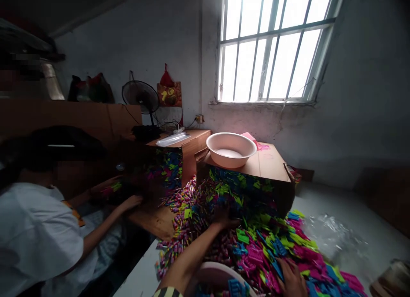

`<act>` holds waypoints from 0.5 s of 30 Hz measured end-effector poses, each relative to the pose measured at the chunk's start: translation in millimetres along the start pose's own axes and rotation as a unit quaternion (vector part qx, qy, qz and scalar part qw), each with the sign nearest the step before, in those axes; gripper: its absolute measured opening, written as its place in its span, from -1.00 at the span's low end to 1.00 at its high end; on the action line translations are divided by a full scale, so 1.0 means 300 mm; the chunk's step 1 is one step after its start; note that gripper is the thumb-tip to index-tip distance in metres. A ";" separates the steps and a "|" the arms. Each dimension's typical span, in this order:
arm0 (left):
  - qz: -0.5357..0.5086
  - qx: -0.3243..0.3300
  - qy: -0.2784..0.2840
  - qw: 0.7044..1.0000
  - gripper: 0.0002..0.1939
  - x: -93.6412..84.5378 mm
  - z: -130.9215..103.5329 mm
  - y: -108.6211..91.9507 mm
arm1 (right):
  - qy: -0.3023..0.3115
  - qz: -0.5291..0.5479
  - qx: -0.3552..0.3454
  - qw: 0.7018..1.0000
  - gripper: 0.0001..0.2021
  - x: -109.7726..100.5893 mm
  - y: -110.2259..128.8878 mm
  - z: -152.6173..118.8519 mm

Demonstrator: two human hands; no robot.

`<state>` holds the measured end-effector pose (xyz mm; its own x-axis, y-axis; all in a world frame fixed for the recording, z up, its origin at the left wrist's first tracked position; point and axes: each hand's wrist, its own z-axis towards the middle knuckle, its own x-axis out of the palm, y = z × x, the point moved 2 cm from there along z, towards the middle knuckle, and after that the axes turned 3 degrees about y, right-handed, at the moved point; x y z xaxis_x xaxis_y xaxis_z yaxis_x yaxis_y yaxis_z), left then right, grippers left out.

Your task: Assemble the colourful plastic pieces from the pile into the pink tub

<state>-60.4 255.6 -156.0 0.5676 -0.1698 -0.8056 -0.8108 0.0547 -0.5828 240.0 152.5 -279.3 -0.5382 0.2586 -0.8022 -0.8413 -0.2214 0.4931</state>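
Note:
My left hand (224,218) reaches forward into the shadowed opening of a cardboard box, among small plastic pieces. Its thumb points right; the other fingers are lost in the dark. My right hand (291,277) is low on the right, over a heap of pink, green and blue plastic pieces (256,254). Its fingers are bent around the end of a blue plastic piece (276,267). Between my arms, a pale basin (221,267) holds some of the pieces, cut off by the lower edge. Small multicoloured sticks (182,209) lie in a heap beside my left forearm.
A wide pale basin (231,149) stands on the cardboard box (272,160). Clear plastic wrap (335,237) lies on the white table to the right. At left sits a co-worker in a white shirt (41,233), hands over a wooden board (153,220). A fan (141,96) stands behind.

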 end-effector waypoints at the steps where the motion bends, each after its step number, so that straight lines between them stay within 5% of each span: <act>1: -0.016 0.001 0.005 1.000 -0.63 0.035 0.011 -0.009 | 0.002 0.005 0.003 1.000 -0.61 0.013 -0.022 -0.005; 5: -0.112 -0.014 0.038 0.993 -0.61 0.123 -0.003 0.003 | -0.022 0.048 0.029 0.998 -0.55 0.001 -0.045 -0.030; 9: -0.264 -0.050 0.029 0.963 -0.67 0.090 -0.027 0.068 | -0.030 0.098 0.029 0.994 -0.41 -0.059 -0.025 -0.057; 12: -0.398 -0.089 0.001 0.913 -0.66 0.030 -0.017 0.100 | -0.041 0.113 0.007 0.993 -0.34 -0.112 0.002 -0.064; 15: -0.543 -0.140 -0.001 0.828 -0.62 -0.009 -0.007 0.103 | -0.064 0.143 0.043 0.987 -0.30 -0.161 0.052 -0.056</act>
<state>-87.2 255.7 -171.6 0.9838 0.0331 0.1760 0.1760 -0.3598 -0.9163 253.7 120.9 -238.5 -0.7520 0.3153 -0.5788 -0.6516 -0.2232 0.7250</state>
